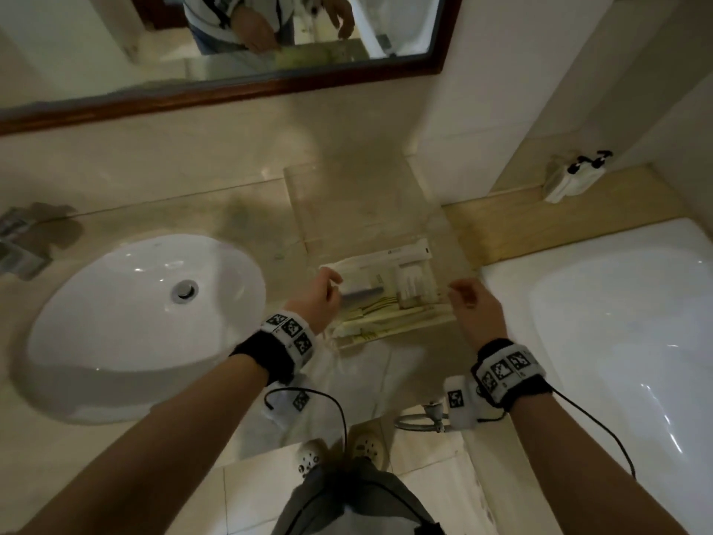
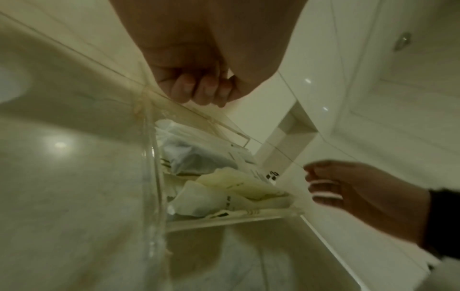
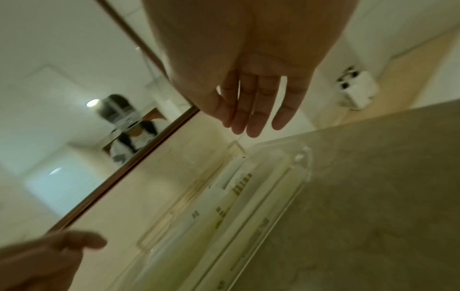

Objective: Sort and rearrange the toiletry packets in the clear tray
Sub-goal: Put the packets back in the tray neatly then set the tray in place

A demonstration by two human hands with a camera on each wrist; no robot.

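Observation:
The clear tray [image 1: 366, 210] stands on the beige counter between the basin and the bathtub. Several cream and white toiletry packets [image 1: 389, 303] are heaped in its near end, while the far end is bare. My left hand [image 1: 322, 289] is at the tray's left wall. In the left wrist view its fingers [image 2: 204, 92] curl over the clear rim [image 2: 151, 177], above the crumpled packets [image 2: 224, 193]. My right hand [image 1: 468, 297] hovers at the tray's right wall. Its fingers [image 3: 248, 114] are straight and hold nothing above the tray [image 3: 298, 177] and long packets [image 3: 224, 206].
A white basin [image 1: 135, 303] lies left of the tray and a white bathtub [image 1: 617, 322] lies right. A wood-framed mirror [image 1: 231, 40] hangs behind the counter. A white pump dispenser [image 1: 571, 179] stands on the tub ledge. Folded items [image 1: 19, 241] sit at the far left.

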